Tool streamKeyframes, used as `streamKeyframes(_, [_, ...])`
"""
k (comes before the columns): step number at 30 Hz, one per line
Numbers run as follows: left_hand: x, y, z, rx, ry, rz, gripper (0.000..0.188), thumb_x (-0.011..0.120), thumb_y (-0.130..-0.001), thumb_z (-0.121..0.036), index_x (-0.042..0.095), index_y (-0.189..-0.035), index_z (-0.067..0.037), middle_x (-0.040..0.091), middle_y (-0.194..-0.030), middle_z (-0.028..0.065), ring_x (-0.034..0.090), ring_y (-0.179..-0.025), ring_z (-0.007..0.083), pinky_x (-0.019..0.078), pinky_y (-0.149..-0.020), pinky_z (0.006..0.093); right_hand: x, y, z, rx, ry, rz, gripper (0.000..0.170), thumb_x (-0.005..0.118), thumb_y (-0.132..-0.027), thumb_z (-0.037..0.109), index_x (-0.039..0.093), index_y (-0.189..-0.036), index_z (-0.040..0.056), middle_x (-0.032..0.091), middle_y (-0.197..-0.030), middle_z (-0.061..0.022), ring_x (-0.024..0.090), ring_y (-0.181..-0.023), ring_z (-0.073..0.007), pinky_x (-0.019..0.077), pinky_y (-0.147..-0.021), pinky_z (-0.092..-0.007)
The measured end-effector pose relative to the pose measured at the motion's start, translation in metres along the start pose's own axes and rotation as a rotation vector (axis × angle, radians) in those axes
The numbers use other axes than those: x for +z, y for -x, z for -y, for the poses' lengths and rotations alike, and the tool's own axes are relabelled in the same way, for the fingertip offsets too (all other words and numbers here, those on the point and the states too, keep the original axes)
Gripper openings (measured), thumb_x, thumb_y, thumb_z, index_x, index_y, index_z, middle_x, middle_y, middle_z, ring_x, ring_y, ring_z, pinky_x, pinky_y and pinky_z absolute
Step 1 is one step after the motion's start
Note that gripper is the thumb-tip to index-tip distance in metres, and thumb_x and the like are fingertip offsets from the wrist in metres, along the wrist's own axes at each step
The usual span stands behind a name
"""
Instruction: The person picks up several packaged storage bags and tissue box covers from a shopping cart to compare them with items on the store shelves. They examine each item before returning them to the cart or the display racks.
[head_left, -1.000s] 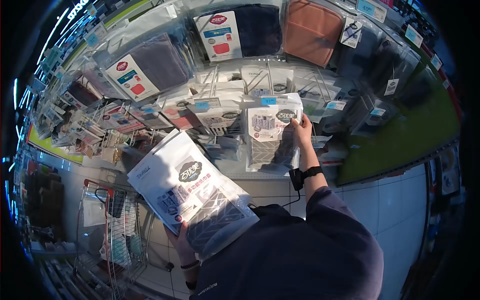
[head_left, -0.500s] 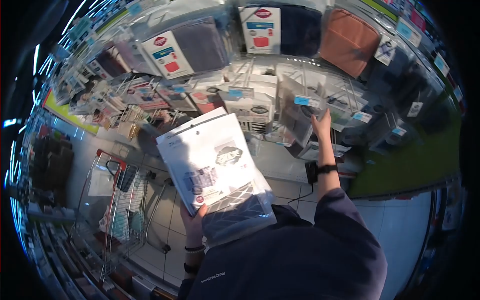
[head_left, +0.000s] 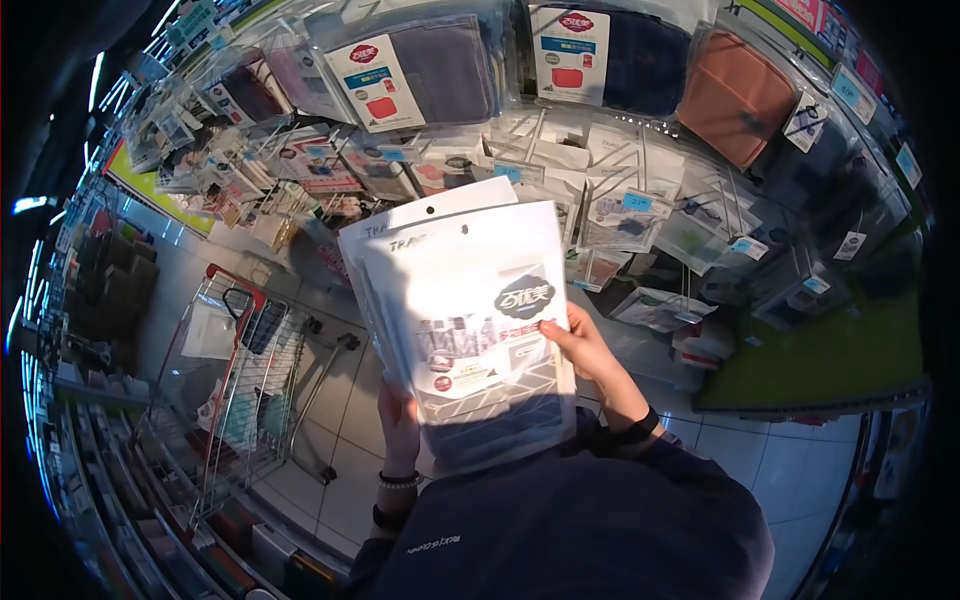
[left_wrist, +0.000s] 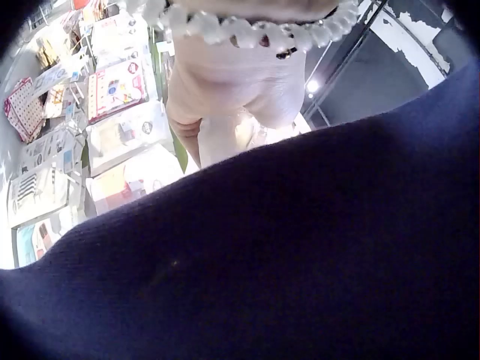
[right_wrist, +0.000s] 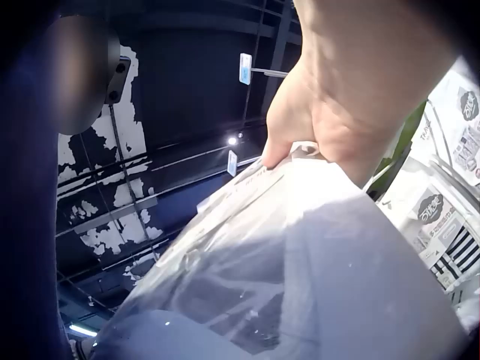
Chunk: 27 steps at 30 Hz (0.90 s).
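Two flat plastic packets of folded tissue boxes overlap in front of my body, with white printed cards and grey chevron fabric at the bottom. At its right edge, my right hand (head_left: 592, 358) pinches the front tissue box packet (head_left: 480, 310), thumb on its face. In the right wrist view the same hand (right_wrist: 330, 112) grips the clear plastic edge of a packet (right_wrist: 330, 255). My left hand (head_left: 400, 428) holds the rear tissue box packet (head_left: 360, 250) low on the left side, its fingers hidden behind. The left wrist view shows mostly a dark sleeve (left_wrist: 262, 240).
Ahead stands a display rack with several hanging packets (head_left: 630, 215) on metal hooks with price tags (head_left: 638, 202). Above hang a navy bag (head_left: 645, 65) and an orange bag (head_left: 735, 95). A shopping cart (head_left: 240, 350) with goods stands at the left on the tiled floor (head_left: 340, 440).
My right hand has pulled a tissue box packet off the rack and brought it in front of the one in my left hand. The view has turned left.
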<state>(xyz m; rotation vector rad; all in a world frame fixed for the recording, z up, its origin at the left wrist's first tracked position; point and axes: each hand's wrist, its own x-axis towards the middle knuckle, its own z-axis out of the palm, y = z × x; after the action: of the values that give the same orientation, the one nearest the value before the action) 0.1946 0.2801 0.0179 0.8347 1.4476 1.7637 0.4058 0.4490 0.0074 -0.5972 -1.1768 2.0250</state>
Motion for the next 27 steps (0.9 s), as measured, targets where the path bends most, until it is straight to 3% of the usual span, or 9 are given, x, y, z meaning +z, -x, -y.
streamKeyframes(3, [0.005,-0.001,-0.006,-0.009,0.015,-0.024,0.038,0.045,-0.080,-0.003,0.037,-0.117,0.000,0.049,-0.103,0.0066,0.048,-0.093,0.0132,0.0379,-0.080,0.0251,-0.003,0.009,0.014,-0.039,-0.186,-0.096,0.033,0.052,-0.082,0.010,0.045,-0.113,0.0007,0.056,-0.102,-0.0062,0.053,-0.091,-0.0117,0.0415,-0.079,-0.0249])
streamKeyframes(7, [0.006,0.001,-0.012,0.044,-0.291,0.085,0.038,0.043,-0.081,-0.006,0.038,-0.118,0.002,0.047,-0.111,0.0096,0.045,-0.101,0.0162,0.0350,-0.085,0.0291,-0.015,0.015,0.019,-0.068,-0.319,-0.192,0.034,0.051,-0.083,0.014,0.043,-0.114,0.0011,0.057,-0.101,-0.0077,0.055,-0.090,-0.0145,0.0434,-0.078,-0.0266])
streamKeyframes(13, [0.007,-0.002,-0.012,0.134,-0.356,0.037,0.033,0.046,-0.082,-0.005,0.041,-0.113,0.002,0.048,-0.105,0.0092,0.046,-0.094,0.0144,0.0363,-0.082,0.0280,-0.095,0.024,0.013,-0.151,-0.125,-0.442,0.031,0.052,-0.084,0.015,0.045,-0.111,0.0016,0.057,-0.099,-0.0059,0.055,-0.087,-0.0124,0.0441,-0.074,-0.0243])
streamKeyframes(15, [0.002,-0.008,-0.013,0.214,-0.336,-0.140,0.023,0.050,-0.081,-0.005,0.047,-0.102,0.002,0.052,-0.090,0.0079,0.050,-0.077,0.0124,0.0409,-0.066,0.0245,-0.136,0.031,0.007,-0.135,-0.120,-0.505,0.027,0.053,-0.083,0.015,0.048,-0.107,0.0033,0.057,-0.096,-0.0042,0.054,-0.083,-0.0098,0.0432,-0.070,-0.0226])
streamKeyframes(17, [-0.014,-0.009,-0.015,0.188,-0.369,-0.108,0.024,0.050,-0.081,-0.005,0.046,-0.104,0.002,0.053,-0.091,0.0082,0.050,-0.079,0.0129,0.0412,-0.067,0.0247,-0.189,0.042,-0.004,-0.031,0.109,-0.616,0.023,0.054,-0.083,0.014,0.051,-0.103,0.0039,0.057,-0.087,-0.0011,0.052,-0.075,-0.0070,0.0413,-0.064,-0.0208])
streamKeyframes(19, [-0.017,-0.007,-0.016,0.162,-0.407,-0.085,0.025,0.050,-0.082,-0.005,0.045,-0.105,0.002,0.053,-0.092,0.0086,0.050,-0.081,0.0134,0.0416,-0.067,0.0249,-0.183,0.041,0.006,-0.111,0.096,-0.655,0.019,0.054,-0.083,0.015,0.053,-0.098,0.0036,0.054,-0.077,0.0028,0.048,-0.067,-0.0045,0.0373,-0.059,-0.0188])
streamKeyframes(21, [-0.018,-0.006,-0.017,0.145,-0.392,-0.230,0.026,0.049,-0.083,-0.005,0.042,-0.107,0.003,0.052,-0.092,0.0083,0.050,-0.080,0.0126,0.0414,-0.068,0.0244,-0.190,0.032,0.005,-0.319,0.205,-0.680,0.018,0.054,-0.083,0.015,0.053,-0.096,0.0028,0.052,-0.074,0.0048,0.045,-0.065,-0.0027,0.0346,-0.057,-0.0176])
streamKeyframes(25, [-0.040,-0.005,0.002,0.017,-0.268,-0.206,0.025,0.047,-0.084,-0.006,0.041,-0.107,0.003,0.051,-0.091,0.0077,0.049,-0.079,0.0111,0.0405,-0.068,0.0235,-0.217,0.030,-0.003,-0.291,0.306,-0.634,0.021,0.054,-0.083,0.016,0.053,-0.098,0.0013,0.056,-0.083,0.0021,0.047,-0.072,-0.0043,0.0378,-0.065,-0.0189])
streamKeyframes(27, [-0.021,-0.003,-0.012,0.077,-0.308,-0.206,0.025,0.047,-0.084,-0.006,0.042,-0.106,0.003,0.052,-0.090,0.0075,0.049,-0.079,0.0111,0.0405,-0.068,0.0235,-0.228,0.024,-0.012,-0.322,0.276,-0.646,0.022,0.055,-0.083,0.016,0.053,-0.099,0.0007,0.056,-0.085,0.0014,0.048,-0.073,-0.0050,0.0382,-0.067,-0.0193])
